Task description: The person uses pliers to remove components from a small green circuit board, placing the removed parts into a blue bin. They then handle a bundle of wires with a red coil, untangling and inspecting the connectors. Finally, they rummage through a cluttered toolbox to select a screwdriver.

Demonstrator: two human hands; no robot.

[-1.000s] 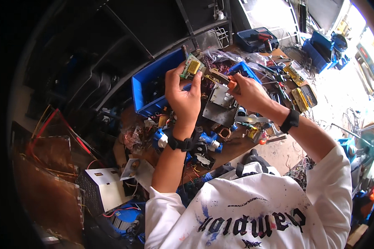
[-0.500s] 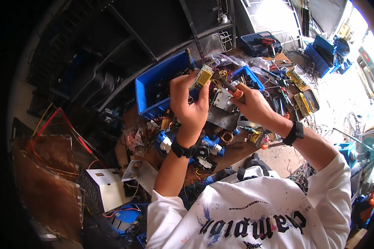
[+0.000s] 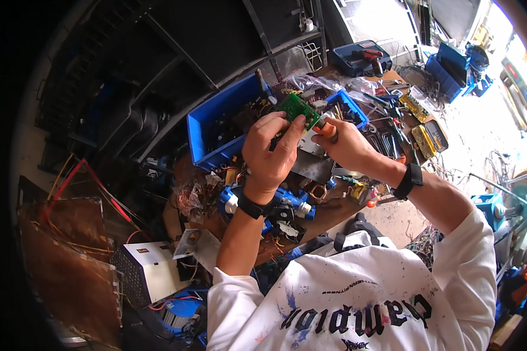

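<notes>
Circuit board: turned since earlier, green face toward us, above the tabletop.
Left hand: we pinch its edge, apparently for steadiness.
Right hand: we grip the orange-handled tool beside it.

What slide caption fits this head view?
Left fingers hold a green circuit board over a cluttered workbench; right fingers grip an orange-handled tool beside it.

White short-sleeved T-shirt, black left wristband, black right wristband.
Large black gothic lettering spans the T-shirt; above the lettering runs smaller black print, below it a small black emblem, and blue smears stain its left end.
</notes>
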